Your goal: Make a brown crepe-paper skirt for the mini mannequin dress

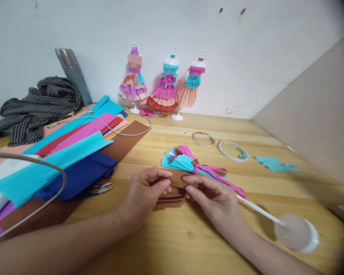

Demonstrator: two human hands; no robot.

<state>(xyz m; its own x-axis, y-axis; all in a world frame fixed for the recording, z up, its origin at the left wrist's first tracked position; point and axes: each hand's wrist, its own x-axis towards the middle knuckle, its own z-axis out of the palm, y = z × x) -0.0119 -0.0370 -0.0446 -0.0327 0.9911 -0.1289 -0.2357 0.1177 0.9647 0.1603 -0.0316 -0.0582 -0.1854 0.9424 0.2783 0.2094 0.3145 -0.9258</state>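
My left hand (145, 194) and my right hand (215, 200) meet over the wooden table (172, 236), both pinching a folded strip of brown crepe paper (174, 178). More brown strips (167, 202) lie under my hands. Just behind them a small mannequin stand (295, 231) lies on its side, dressed in turquoise pleats (179, 160) and a pink bow with trailing ribbons (215, 173).
Sheets of turquoise, pink, red, blue and brown crepe paper (74, 152) lie at left, with small scissors (101, 188) at their edge. Two tape rolls (233, 151) and a turquoise scrap (276, 164) lie at right. Three dressed mannequins (163, 86) stand by the wall. Striped cloth (37, 107) lies far left.
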